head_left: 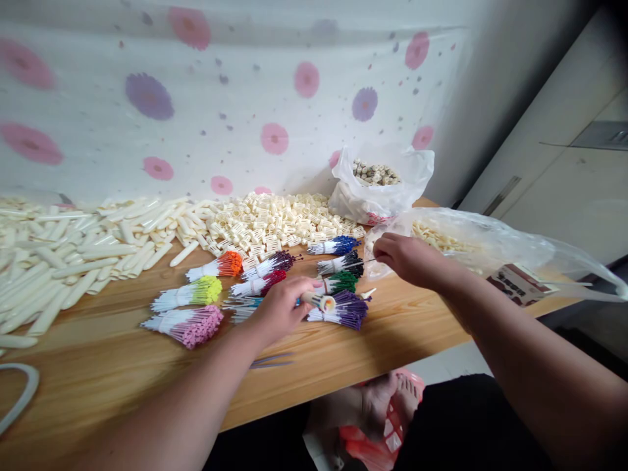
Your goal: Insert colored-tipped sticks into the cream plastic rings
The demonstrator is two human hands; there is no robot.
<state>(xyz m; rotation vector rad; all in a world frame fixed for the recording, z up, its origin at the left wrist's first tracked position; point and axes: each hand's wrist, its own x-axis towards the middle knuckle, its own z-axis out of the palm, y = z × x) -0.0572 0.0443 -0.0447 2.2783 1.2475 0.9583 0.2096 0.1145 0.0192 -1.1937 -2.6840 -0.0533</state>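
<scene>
My left hand (287,304) is closed around a cream plastic pen barrel (318,301), whose open end points right and shows small coloured bits inside. My right hand (407,257) pinches a thin dark stick (369,261), probably a pen refill, beside the black-tipped bundle (347,264). Under and around my left hand lie more banded bundles of white sticks: a green bundle (343,282), a purple bundle (343,311), a red bundle (269,281) and a light blue bundle (240,307), partly hidden by the hand. A blue bundle (338,245) sits farther back.
Orange (228,263), yellow (206,290) and pink bundles (199,325) lie left. Cream tubes (93,255) and short cream parts (275,219) are heaped behind. A white plastic bag (358,199), a clear bag (485,229) and a small box (520,284) stand right. The table's front edge is near.
</scene>
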